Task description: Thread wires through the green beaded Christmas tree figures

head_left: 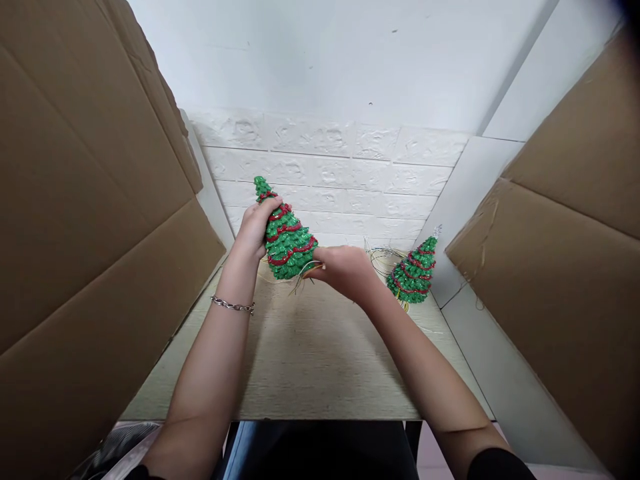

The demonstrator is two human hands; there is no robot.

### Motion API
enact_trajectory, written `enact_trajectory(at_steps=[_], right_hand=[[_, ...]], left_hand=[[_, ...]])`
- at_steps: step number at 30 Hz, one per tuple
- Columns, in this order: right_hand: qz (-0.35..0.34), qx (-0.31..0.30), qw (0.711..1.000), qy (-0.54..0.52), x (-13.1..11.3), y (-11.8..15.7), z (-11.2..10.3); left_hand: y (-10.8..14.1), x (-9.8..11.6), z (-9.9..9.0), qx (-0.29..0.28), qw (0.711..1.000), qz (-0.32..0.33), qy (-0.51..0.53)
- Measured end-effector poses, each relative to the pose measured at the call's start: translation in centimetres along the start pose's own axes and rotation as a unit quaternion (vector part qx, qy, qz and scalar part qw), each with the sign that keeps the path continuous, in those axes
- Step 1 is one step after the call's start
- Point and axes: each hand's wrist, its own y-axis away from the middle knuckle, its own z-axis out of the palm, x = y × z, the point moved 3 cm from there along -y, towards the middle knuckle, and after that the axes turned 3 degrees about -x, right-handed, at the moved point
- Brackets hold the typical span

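A small green Christmas tree with red garlands is held tilted above the table, its top leaning to the left. My left hand wraps around its upper left side, thumb across the front. At the tree's lower right edge, my right hand is closed on thin wires that come out from under the base. Its fingertips are partly hidden behind the tree and the hand itself. A second Christmas tree, like the first but with a clear tip, stands to the right on the table.
Loose thin wires lie curled at the back of the table, beside the second tree. Cardboard panels rise on the left and another cardboard panel on the right. Behind is a white brick-patterned wall.
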Motion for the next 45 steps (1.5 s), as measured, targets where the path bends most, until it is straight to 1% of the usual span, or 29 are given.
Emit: enact_trajectory(at_steps=[3, 6, 8, 11, 14, 15, 16, 18, 21, 25, 28, 31, 33, 38, 45], right_hand=[[0.051, 0.006, 0.993, -0.102, 1.2, -0.1, -0.6], [0.077, 0.016, 0.980, -0.185, 2.1, 0.0, -0.9], [0.086, 0.010, 0.970, -0.228, 2.6, 0.2, -1.0], [0.076, -0.039, 0.952, -0.294, 3.2, 0.8, -1.1], [0.046, -0.108, 0.925, -0.362, 3.5, 1.2, -1.3], [0.037, -0.121, 0.916, -0.380, 3.6, 1.3, -1.4], [0.028, -0.122, 0.910, -0.396, 3.6, 1.3, -1.5], [0.019, -0.091, 0.906, -0.412, 3.6, 1.2, -1.9], [0.024, -0.007, 0.926, -0.376, 3.6, 0.9, -2.3], [0.027, 0.051, 0.956, -0.289, 3.1, 0.7, -2.6], [0.023, 0.105, 0.966, -0.235, 2.8, 0.7, -2.7], [0.010, 0.160, 0.970, -0.184, 2.4, 0.7, -2.7], [0.010, 0.164, 0.973, -0.161, 2.2, 0.6, -2.6], [0.022, 0.144, 0.982, -0.117, 1.9, 0.6, -2.4], [0.014, 0.118, 0.988, -0.101, 1.5, 0.6, -2.3]], left_hand=[[-0.1, 0.2, -0.2, 0.013, 1.000, 0.020, 0.015], [0.0, 0.3, -0.2, 0.020, 0.999, 0.036, 0.017], [0.1, 0.4, 0.0, 0.022, 0.999, 0.041, 0.013], [0.3, 0.3, 0.4, 0.016, 0.999, 0.041, 0.006], [0.4, 0.3, 0.6, 0.012, 0.999, 0.044, 0.002], [0.4, 0.3, 0.6, 0.013, 0.999, 0.046, 0.001], [0.4, 0.3, 0.7, 0.015, 0.999, 0.048, -0.001], [0.4, 0.2, 0.7, 0.019, 0.998, 0.055, -0.002], [0.3, 0.1, 0.7, 0.021, 0.997, 0.069, 0.000], [0.2, 0.0, 0.6, 0.022, 0.997, 0.077, -0.006], [0.1, 0.0, 0.6, 0.025, 0.997, 0.076, -0.001], [0.1, 0.0, 0.7, 0.021, 0.997, 0.069, 0.008], [0.1, 0.0, 0.7, 0.018, 0.998, 0.065, 0.013], [0.0, 0.0, 0.5, 0.020, 0.997, 0.073, 0.014], [-0.2, -0.1, 0.4, 0.030, 0.996, 0.075, 0.023]])
